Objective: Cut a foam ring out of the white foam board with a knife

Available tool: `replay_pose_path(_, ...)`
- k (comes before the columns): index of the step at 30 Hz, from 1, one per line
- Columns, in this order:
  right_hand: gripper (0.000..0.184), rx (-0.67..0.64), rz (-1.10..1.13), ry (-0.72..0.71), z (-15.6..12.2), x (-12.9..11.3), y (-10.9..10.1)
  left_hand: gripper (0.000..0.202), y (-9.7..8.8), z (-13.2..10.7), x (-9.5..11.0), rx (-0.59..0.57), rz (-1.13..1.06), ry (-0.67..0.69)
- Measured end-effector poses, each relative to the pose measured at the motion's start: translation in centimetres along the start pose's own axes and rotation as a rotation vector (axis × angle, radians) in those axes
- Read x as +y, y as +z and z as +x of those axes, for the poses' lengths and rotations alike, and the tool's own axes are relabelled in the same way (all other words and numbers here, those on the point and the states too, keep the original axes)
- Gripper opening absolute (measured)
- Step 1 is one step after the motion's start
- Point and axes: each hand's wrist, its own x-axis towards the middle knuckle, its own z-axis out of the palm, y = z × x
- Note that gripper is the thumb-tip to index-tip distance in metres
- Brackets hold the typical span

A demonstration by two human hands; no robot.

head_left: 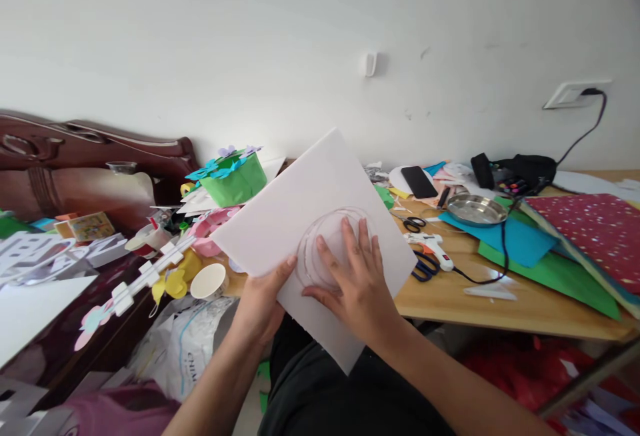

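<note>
A large white board [290, 216], foam board by its look, is tilted in front of me above my lap. My left hand [265, 296] grips its lower left edge, thumb on top and fingers beneath. Over a round white shape [313, 259] on the board, ringed by several uneven circular outlines, my right hand [356, 276] lies with its fingers spread. Whether that shape is a separate disc or only marked there, I cannot tell, since the hand covers much of it.
On the wooden table [450, 299] to the right lie a glue gun [433, 249], scissors [425, 266], a steel dish [477, 210], a phone [419, 182] and coloured sheets [545, 276]. Left are a green paper pot [235, 183], a white paper cup [209, 281] and foam letters [35, 259].
</note>
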Motion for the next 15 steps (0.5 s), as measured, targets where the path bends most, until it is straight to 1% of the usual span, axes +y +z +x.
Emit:
replay_pose_path(3, 0.092, 0.005, 0.039, 0.014, -0.1, 0.3, 0.1, 0.064, 0.2, 0.2, -1.4, 0.046, 0.044, 0.134)
replay_pose_path(7, 0.094, -0.007, 0.061, 0.006, -0.4, 0.4, 0.2, 0.06, -0.7, 0.1, -2.8, 0.089, 0.138, 0.245)
replay_pose_path(11, 0.093, -0.013, 0.069, -0.002, -0.6, 0.3, 0.4, 0.058, -1.2, -0.3, -3.0, 0.163, 0.226, 0.287)
replay_pose_path(15, 0.093, -0.027, 0.089, -0.009, -0.6, 0.2, 0.4, 0.055, -1.1, -0.5, -2.8, 0.19, 0.212, 0.287)
